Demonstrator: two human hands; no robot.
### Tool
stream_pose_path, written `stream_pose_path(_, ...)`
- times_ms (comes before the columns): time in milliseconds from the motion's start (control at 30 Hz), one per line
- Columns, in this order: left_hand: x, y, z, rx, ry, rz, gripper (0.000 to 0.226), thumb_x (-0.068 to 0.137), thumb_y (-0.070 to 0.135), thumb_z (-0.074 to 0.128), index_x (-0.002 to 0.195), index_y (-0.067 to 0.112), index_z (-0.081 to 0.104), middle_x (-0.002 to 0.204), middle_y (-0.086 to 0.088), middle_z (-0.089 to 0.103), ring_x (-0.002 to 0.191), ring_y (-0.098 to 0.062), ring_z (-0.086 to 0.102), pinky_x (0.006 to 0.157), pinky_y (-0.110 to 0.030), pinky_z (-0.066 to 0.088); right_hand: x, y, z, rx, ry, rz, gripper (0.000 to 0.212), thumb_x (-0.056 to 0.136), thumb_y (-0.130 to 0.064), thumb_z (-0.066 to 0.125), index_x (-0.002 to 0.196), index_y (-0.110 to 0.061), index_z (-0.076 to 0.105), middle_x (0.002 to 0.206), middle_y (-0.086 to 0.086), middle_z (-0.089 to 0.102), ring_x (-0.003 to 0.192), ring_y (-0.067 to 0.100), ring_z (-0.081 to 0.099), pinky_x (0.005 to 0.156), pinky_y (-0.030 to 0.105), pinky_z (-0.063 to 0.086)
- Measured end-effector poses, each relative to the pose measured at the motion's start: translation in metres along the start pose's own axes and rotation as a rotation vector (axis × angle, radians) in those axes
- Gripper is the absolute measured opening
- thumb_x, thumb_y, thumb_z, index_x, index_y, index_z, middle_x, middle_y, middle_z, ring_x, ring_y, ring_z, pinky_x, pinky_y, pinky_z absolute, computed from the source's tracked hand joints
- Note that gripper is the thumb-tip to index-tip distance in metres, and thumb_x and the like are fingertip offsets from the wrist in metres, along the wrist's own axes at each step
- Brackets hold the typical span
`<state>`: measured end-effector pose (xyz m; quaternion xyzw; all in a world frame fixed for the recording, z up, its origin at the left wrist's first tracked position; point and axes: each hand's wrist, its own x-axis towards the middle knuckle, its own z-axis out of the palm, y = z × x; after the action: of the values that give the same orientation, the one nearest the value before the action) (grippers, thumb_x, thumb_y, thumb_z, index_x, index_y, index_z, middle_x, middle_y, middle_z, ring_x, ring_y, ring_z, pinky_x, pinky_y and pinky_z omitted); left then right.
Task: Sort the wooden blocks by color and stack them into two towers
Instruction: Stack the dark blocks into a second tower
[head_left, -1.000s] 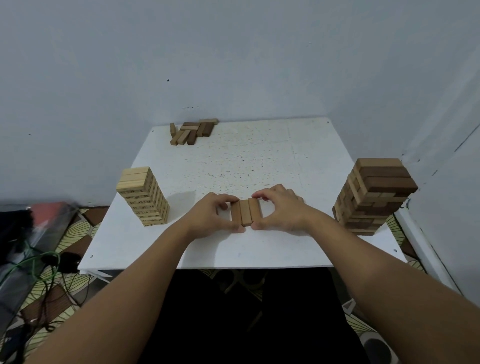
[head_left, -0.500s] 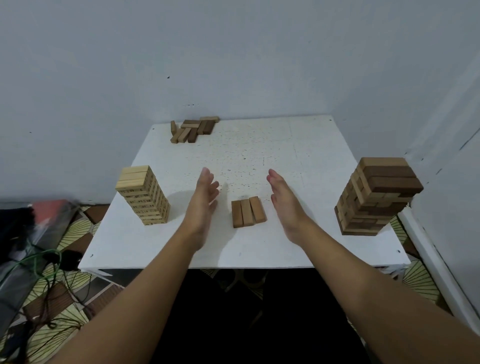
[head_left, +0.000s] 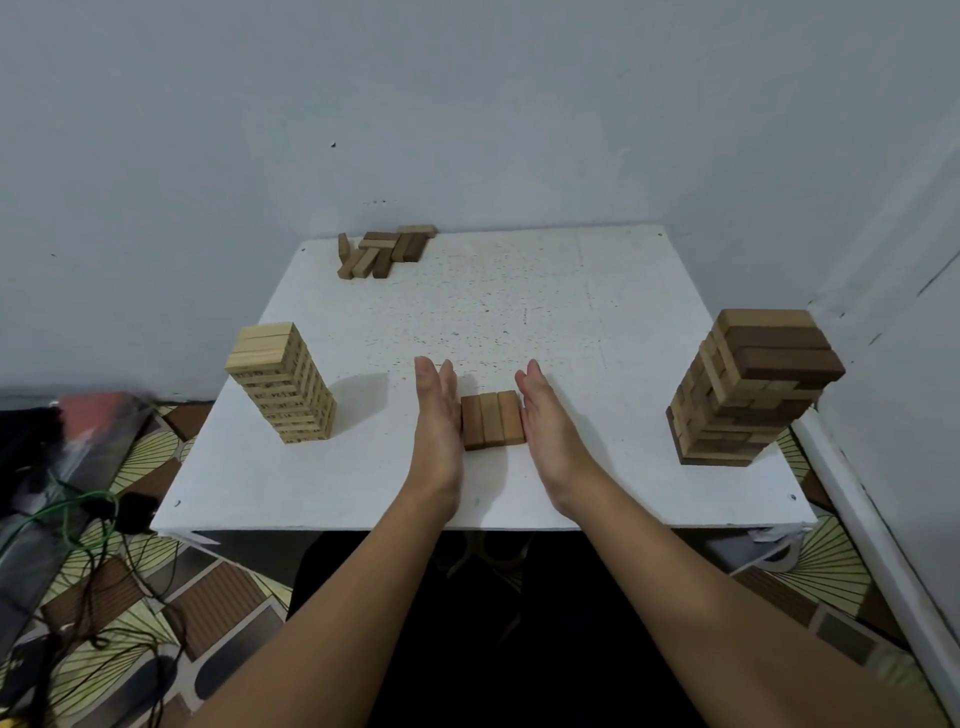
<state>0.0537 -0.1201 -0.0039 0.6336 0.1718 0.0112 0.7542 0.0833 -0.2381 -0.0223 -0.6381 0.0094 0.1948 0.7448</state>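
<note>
Both flat hands, the left (head_left: 439, 415) and the right (head_left: 545, 415), have closed in since a moment ago, pressing the three brown blocks (head_left: 492, 420) square near the table's (head_left: 332, 499) front edge: a tidy layer, I judge, ready for stacking.

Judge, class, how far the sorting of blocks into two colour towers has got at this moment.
Done: a light tower stands at the left. In hand: the left hand and right hand, fingers straight, press a row of three brown blocks together. Left: the right-hand tower mixes light and dark, and a loose pile waits at the table's far edge.
</note>
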Motion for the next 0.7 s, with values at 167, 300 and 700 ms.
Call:
stream_pose_path(167,0.002,-0.003,-0.001,0.032,-0.036,0.022,0.11,0.077,0.093,0.019,0.165,0.028,0.023,0.17,0.013,0.023,0.154,-0.001,0.02,0.122,-0.026,0.013,-0.005,-0.001,0.0,-0.06,-0.043,-0.013,0.063,0.109,-0.054,0.027,0.164,-0.036,0.003,0.17,-0.015,0.012,0.149,-0.006,0.015,0.127,0.03,0.009)
stream_pose_path(300,0.008,0.001,-0.014,0.154,-0.07,0.065,0.102,0.078,0.091,0.042,0.161,0.031,0.034,0.166,0.011,0.035,0.151,-0.004,0.031,0.124,-0.03,0.021,-0.004,-0.013,-0.01,-0.24,-0.048,-0.087,0.057,0.11,-0.04,0.034,0.164,-0.034,0.016,0.169,-0.012,0.02,0.153,0.002,0.018,0.125,0.031,0.014)
stream_pose_path(700,0.061,0.032,-0.064,1.122,-0.396,0.049,0.097,0.055,0.054,0.099,0.141,0.048,0.055,0.128,0.012,0.039,0.124,-0.015,0.044,0.113,-0.042,0.041,0.024,-0.036,-0.051,-1.126,-0.235,-0.075,0.098,0.066,-0.059,0.085,0.151,-0.051,0.036,0.144,-0.014,0.025,0.136,0.014,0.018,0.111,0.035,0.027)
